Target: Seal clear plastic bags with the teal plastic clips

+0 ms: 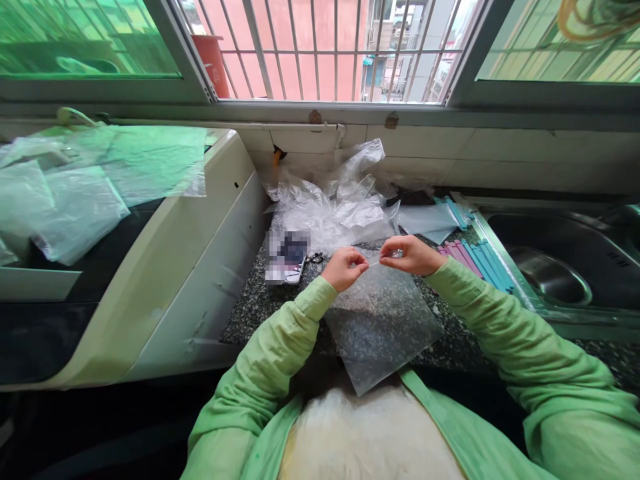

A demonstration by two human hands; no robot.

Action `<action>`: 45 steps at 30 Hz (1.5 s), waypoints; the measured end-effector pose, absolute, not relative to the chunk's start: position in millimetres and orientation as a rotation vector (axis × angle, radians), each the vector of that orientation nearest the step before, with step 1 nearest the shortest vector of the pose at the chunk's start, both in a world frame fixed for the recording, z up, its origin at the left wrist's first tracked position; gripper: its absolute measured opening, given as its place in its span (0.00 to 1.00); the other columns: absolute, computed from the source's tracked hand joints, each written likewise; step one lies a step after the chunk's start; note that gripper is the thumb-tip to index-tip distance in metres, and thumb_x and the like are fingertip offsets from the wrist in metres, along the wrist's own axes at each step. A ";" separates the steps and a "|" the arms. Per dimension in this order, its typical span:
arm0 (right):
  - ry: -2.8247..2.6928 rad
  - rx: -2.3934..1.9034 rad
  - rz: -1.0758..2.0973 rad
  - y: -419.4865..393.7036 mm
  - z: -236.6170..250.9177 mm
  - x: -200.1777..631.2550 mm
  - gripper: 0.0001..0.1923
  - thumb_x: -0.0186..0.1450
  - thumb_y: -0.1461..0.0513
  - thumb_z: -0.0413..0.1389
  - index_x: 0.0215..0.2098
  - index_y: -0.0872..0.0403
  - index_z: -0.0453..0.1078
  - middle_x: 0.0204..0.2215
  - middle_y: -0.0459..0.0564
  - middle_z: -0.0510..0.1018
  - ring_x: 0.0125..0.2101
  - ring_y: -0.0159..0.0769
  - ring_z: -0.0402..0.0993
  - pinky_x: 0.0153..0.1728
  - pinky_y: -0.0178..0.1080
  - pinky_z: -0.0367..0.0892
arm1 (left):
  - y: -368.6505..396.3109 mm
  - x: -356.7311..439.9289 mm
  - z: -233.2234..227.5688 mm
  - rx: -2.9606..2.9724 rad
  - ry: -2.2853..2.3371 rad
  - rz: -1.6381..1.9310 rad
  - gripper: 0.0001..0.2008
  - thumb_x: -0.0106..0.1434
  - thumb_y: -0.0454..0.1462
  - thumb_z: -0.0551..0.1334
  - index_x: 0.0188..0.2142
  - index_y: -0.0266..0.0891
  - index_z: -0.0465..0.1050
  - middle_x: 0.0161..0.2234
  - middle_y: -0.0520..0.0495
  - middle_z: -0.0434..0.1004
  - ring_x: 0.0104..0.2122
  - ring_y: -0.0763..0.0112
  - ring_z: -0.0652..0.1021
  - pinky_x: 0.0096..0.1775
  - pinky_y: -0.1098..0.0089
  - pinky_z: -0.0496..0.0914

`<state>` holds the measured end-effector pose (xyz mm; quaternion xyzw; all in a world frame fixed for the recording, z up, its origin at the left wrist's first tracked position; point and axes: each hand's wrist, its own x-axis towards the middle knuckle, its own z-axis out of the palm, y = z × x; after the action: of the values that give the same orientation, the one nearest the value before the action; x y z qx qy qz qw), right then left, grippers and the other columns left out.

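Observation:
My left hand [343, 267] and my right hand [411, 255] pinch the top edge of a clear plastic bag [380, 323] between fingertips, close together over the speckled granite counter [250, 303]. The bag hangs from that edge down toward my body, lying flat and slightly tilted. Both arms wear light green sleeves. Just beyond my hands lies a heap of crumpled clear plastic bags [333, 203].
Pink and blue strips [475, 257] lie right of my hands, next to a steel sink [560, 263]. A phone [289, 257] rests left of my hands. A white appliance [190, 267] with plastic sheets [75, 193] on top stands at left. A barred window [325, 47] runs behind.

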<state>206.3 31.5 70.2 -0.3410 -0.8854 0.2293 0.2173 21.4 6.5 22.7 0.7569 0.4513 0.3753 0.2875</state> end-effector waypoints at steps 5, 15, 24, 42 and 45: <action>-2.455 -0.949 0.526 30.3 65.6 206.9 0.07 0.54 0.60 0.53 0.22 0.56 0.67 0.19 0.47 0.72 0.22 0.28 0.65 0.25 0.32 0.61 | 6.6 24.0 22.7 2.048 1.225 0.994 0.03 0.50 0.30 0.61 0.21 0.35 0.71 0.22 0.50 0.69 0.27 0.74 0.67 0.34 0.71 0.63; -2.394 -0.977 0.558 30.9 65.8 209.9 0.07 0.54 0.60 0.52 0.22 0.56 0.66 0.20 0.48 0.72 0.22 0.30 0.67 0.26 0.33 0.63 | 6.6 14.2 20.2 2.095 1.266 0.992 0.05 0.49 0.35 0.64 0.26 0.36 0.74 0.23 0.50 0.69 0.28 0.72 0.68 0.35 0.69 0.64; -2.373 -1.020 0.624 31.3 65.3 216.4 0.08 0.54 0.59 0.53 0.23 0.56 0.67 0.21 0.48 0.73 0.24 0.30 0.67 0.27 0.34 0.64 | 6.2 8.5 20.4 2.054 1.303 0.963 0.03 0.49 0.30 0.62 0.21 0.35 0.73 0.23 0.50 0.70 0.28 0.73 0.69 0.35 0.71 0.64; -2.747 -1.003 0.437 31.9 72.5 204.9 0.05 0.54 0.65 0.53 0.24 0.57 0.70 0.22 0.49 0.74 0.24 0.30 0.66 0.27 0.33 0.60 | 2.9 16.8 21.4 2.144 1.276 0.908 0.02 0.49 0.31 0.62 0.23 0.36 0.74 0.24 0.49 0.71 0.30 0.71 0.69 0.38 0.69 0.64; -2.743 -0.994 0.393 31.6 67.9 205.0 0.05 0.54 0.65 0.52 0.24 0.57 0.70 0.21 0.49 0.73 0.24 0.29 0.65 0.27 0.32 0.59 | 2.8 17.1 21.2 2.155 1.279 0.900 0.02 0.49 0.31 0.62 0.23 0.35 0.74 0.24 0.49 0.71 0.30 0.71 0.70 0.38 0.68 0.65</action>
<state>205.0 31.6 67.9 -0.3359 -0.9272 0.1329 0.0987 17.1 2.8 21.2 0.7862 0.4667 0.3283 0.2374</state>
